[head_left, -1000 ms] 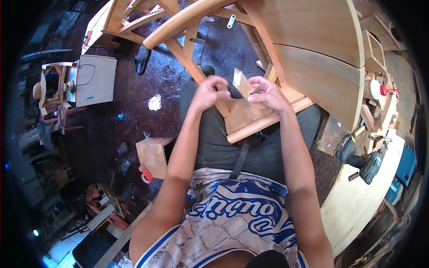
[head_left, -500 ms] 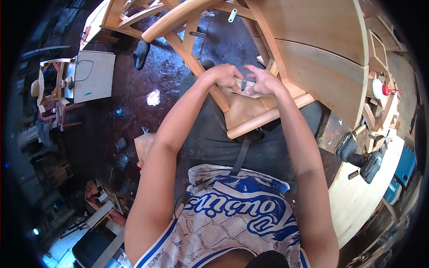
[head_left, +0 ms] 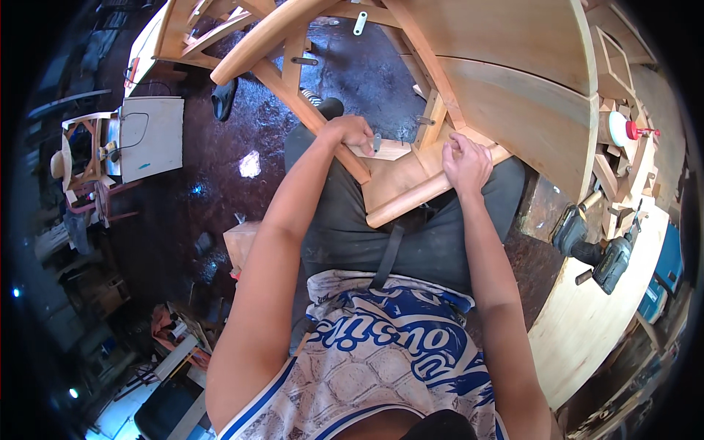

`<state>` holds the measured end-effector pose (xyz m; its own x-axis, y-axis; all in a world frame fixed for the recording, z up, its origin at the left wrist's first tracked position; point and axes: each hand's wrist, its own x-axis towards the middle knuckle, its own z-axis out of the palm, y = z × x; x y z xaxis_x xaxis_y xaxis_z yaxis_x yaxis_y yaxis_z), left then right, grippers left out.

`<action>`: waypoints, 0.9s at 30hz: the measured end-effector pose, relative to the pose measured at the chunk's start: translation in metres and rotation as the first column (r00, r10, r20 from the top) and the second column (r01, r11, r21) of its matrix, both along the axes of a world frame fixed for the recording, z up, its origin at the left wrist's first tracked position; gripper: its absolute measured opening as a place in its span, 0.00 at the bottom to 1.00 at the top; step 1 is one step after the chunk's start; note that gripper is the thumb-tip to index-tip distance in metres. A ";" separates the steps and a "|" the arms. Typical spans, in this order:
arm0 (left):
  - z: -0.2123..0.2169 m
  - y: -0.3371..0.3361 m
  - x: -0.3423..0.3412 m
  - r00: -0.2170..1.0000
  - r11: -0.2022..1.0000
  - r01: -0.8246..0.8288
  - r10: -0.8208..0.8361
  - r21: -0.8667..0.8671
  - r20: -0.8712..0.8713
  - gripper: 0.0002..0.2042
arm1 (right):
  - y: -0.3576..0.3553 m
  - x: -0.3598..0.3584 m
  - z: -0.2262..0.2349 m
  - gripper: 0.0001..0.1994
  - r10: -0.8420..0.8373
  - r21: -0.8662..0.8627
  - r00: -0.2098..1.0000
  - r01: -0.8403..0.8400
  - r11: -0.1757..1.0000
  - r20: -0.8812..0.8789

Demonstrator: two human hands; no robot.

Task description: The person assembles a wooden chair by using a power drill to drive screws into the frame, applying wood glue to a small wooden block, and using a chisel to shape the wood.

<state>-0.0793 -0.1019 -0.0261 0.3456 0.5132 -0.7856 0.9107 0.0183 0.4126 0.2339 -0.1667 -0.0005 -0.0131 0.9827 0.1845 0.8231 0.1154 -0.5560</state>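
Observation:
A light wooden chair frame rests across my lap, with its rounded rail nearest me. Toward the left of its inner opening, my left hand is closed, its fingertips at a small grey metal bracket beside a pale wooden crosspiece. My right hand is raised over the right end of the rounded rail, fingers curled in and thumb near the index finger. Whatever it may hold is too small to make out. Similar brackets sit on the frame: a dark one, a pale one and another.
Large wooden panels stand close at the right. Beyond them, two cordless drills lie by a pale board. A white container with a red cap stands among wood offcuts. A dark shoe lies on the floor.
My right hand has drawn away from my left, to the right and toward me, and its fingers have curled. The left hand stays by the bracket. The whole view has shifted slightly.

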 end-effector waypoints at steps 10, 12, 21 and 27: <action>0.003 -0.009 0.015 0.988 0.996 0.089 -0.088 -0.002 -0.126 0.30 | 0.000 0.002 -0.002 0.05 -0.004 0.096 0.998 0.010 0.995 -0.059; -0.002 -0.011 0.012 0.980 0.993 0.109 -0.102 0.035 -0.168 0.30 | 0.000 0.001 -0.003 0.04 0.004 0.126 0.997 0.005 0.992 -0.074; 0.000 -0.008 0.017 0.975 0.993 0.112 -0.114 -0.022 -0.192 0.31 | 0.000 0.004 -0.002 0.03 -0.007 0.105 0.997 0.014 0.994 -0.071; 0.007 -0.006 0.019 0.976 0.994 0.094 -0.101 -0.045 -0.190 0.31 | 0.000 0.003 -0.001 0.03 0.003 0.109 0.996 0.007 0.994 -0.085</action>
